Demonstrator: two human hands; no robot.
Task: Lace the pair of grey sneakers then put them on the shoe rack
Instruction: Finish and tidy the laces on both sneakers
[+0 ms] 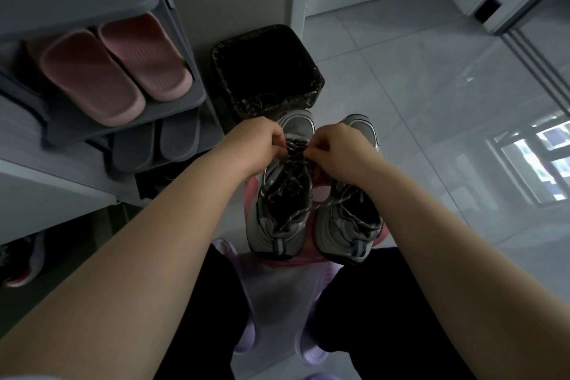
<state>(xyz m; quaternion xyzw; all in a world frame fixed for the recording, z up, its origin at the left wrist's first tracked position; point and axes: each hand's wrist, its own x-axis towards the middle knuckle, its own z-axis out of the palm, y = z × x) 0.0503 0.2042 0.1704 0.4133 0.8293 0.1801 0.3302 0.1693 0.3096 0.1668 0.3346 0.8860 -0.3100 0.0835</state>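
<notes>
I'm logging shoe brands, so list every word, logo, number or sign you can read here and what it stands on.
No text can be read anywhere in this view.
The grey sneakers, pink slippers, shoe rack and bin show no legible lettering, logo or number.

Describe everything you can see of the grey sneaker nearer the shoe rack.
The sneaker looks like grey mesh with silvery panels, a dark inside and a pale strip at the heel. It stands upright on a pink surface, toe pointing away towards the bin, close beside its twin. Its dark grey lace is partly threaded and loose near the heel. The left hand and right hand pinch the lace near the toe.
</notes>
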